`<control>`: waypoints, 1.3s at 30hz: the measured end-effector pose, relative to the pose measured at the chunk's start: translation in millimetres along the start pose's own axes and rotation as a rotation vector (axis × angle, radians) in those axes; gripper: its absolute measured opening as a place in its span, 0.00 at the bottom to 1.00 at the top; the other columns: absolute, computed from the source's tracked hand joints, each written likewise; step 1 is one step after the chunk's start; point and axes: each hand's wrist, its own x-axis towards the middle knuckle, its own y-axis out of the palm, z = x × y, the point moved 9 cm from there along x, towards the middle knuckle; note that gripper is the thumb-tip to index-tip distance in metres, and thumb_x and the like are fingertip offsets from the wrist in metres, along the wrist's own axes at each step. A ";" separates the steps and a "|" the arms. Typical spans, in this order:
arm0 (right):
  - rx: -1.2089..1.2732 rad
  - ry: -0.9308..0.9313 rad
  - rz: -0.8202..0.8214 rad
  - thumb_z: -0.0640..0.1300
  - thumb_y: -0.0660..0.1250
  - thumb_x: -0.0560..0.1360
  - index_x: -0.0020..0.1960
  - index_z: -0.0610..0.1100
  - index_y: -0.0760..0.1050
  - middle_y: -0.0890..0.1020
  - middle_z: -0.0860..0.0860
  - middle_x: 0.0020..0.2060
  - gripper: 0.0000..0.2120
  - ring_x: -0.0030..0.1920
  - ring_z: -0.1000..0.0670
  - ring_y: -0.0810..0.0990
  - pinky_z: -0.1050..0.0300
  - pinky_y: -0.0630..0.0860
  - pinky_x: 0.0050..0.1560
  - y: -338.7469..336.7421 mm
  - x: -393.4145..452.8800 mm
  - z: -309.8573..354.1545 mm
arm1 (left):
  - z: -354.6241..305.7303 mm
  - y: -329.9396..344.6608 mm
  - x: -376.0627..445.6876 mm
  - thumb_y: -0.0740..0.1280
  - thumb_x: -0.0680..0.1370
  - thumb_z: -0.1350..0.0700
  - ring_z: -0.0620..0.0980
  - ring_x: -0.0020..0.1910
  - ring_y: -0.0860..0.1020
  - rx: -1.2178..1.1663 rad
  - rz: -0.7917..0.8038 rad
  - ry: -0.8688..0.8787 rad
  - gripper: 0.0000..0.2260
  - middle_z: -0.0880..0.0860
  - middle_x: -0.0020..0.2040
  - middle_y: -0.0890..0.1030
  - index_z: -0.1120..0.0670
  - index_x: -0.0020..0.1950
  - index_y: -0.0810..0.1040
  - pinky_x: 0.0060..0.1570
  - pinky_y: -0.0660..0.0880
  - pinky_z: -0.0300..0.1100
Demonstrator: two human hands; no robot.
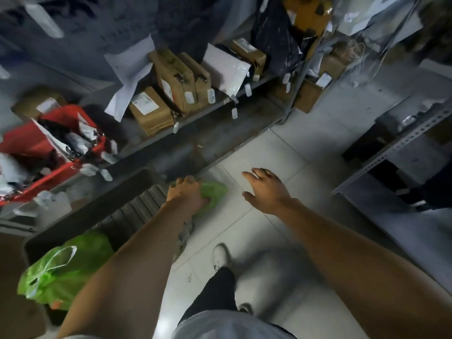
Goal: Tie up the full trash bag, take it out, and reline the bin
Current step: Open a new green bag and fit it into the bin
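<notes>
Crumpled green plastic bag (pixel 215 194) lies on the tile floor at twelve o'clock of the dark ribbed bin (pixel 137 211), left hand (pixel 189 194) clamped on it; right hand (pixel 266 189), fingers spread, hovers at three o'clock: shake it open with both

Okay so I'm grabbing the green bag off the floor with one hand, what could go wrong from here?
1. Only the left hand grips the loose green bag; the right hand is open and off it, so the thin plastic may slip.
2. The full green bag in the dark bin shows loose handles and could spill when lifted.
3. You seem mid-step, bending beside the shelf edge.
</notes>
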 end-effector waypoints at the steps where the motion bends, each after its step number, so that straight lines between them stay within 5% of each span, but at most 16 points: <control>1: -0.001 -0.003 0.006 0.55 0.61 0.78 0.77 0.48 0.58 0.65 0.44 0.73 0.30 0.73 0.42 0.62 0.46 0.62 0.72 0.8 11.2 -4.2 | -0.9 1.1 13.1 0.66 0.71 0.36 0.61 0.67 0.69 -0.002 0.012 0.001 0.32 0.56 0.67 0.71 0.48 0.71 0.68 0.62 0.69 0.55; 15: 0.056 -0.042 0.137 0.54 0.62 0.77 0.76 0.49 0.58 0.62 0.43 0.76 0.30 0.75 0.41 0.59 0.46 0.61 0.73 18.5 148.2 -39.5 | 7.9 -1.5 134.6 0.64 0.70 0.34 0.61 0.69 0.67 -0.051 0.086 -0.052 0.35 0.56 0.72 0.67 0.44 0.74 0.63 0.65 0.68 0.56; 30: -0.003 -0.312 0.324 0.52 0.62 0.77 0.75 0.47 0.60 0.65 0.43 0.74 0.29 0.74 0.42 0.60 0.47 0.62 0.71 49.8 282.5 -110.5 | -11.6 22.0 222.5 0.66 0.71 0.37 0.62 0.69 0.68 -0.284 0.092 -0.388 0.30 0.55 0.72 0.69 0.45 0.71 0.68 0.66 0.69 0.57; 39: -0.014 -0.408 0.317 0.54 0.62 0.76 0.75 0.47 0.61 0.65 0.43 0.74 0.30 0.74 0.41 0.60 0.47 0.60 0.72 137.3 364.7 -98.7 | 16.6 74.2 302.3 0.66 0.73 0.41 0.61 0.69 0.68 -0.266 0.038 -0.492 0.27 0.56 0.69 0.69 0.49 0.69 0.69 0.66 0.67 0.55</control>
